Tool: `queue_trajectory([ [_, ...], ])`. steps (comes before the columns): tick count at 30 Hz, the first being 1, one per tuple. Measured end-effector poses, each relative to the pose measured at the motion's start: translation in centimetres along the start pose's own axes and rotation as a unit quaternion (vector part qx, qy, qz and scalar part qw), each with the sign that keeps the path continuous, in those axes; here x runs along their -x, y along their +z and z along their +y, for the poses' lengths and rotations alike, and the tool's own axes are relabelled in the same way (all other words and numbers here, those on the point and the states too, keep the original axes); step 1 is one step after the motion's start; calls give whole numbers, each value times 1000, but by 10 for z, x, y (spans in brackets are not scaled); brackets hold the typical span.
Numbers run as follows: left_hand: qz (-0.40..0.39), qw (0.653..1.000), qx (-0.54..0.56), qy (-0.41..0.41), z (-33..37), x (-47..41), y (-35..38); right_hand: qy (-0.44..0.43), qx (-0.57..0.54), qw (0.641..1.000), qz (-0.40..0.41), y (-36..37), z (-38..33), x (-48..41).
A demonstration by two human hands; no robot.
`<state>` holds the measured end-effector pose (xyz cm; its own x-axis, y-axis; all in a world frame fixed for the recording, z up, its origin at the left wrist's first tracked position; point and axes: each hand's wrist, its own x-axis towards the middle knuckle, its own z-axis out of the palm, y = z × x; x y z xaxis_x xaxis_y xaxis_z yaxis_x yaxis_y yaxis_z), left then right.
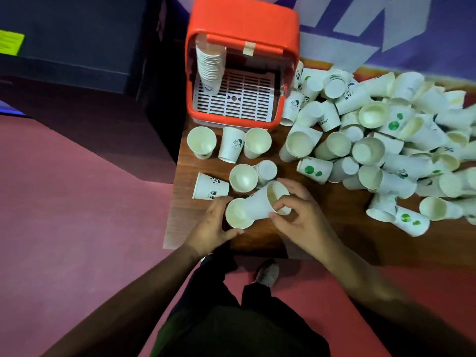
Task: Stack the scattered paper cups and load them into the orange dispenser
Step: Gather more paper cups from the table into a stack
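Observation:
My left hand grips a white paper cup lying on its side, mouth toward me, near the table's front edge. My right hand pinches a second cup by its rim, and this cup touches the base of the first. The orange dispenser stands at the back of the table, its front open, with a tall stack of cups inside at the left on a white grid tray. Several loose cups stand or lie between the dispenser and my hands.
A big heap of scattered paper cups covers the right half of the wooden table. The table's left edge drops to a pink floor. My legs and a shoe show below the front edge.

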<state>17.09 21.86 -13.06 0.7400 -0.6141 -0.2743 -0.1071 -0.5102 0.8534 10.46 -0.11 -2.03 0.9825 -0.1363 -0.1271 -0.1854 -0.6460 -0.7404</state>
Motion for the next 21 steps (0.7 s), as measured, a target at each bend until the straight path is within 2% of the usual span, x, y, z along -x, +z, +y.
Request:
queue_trajectory([
  [4,-10,999,6,-37,18,-3,11,43,-33,998,-29,-1,2,12],
  [7,-3,997,-67,-45,8,1,6,55,18,996,-70,8,4,15],
  [9,56,992,-104,-38,2,8,-2,-1,47,996,-79,19,10,17],
  [11,159,978,-133,-27,1,13,-12,-54,97,990,-82,31,16,17],
  [13,259,955,-141,-47,3,13,-21,-75,143,983,-86,41,23,16],
  [15,314,936,-123,-98,1,7,-23,-68,175,977,-99,49,33,15],
  [18,270,938,-43,-215,1,-4,-19,-62,201,972,-104,58,45,17],
  [21,231,941,-42,-246,-2,-8,-13,-54,193,973,-118,60,44,17],
])
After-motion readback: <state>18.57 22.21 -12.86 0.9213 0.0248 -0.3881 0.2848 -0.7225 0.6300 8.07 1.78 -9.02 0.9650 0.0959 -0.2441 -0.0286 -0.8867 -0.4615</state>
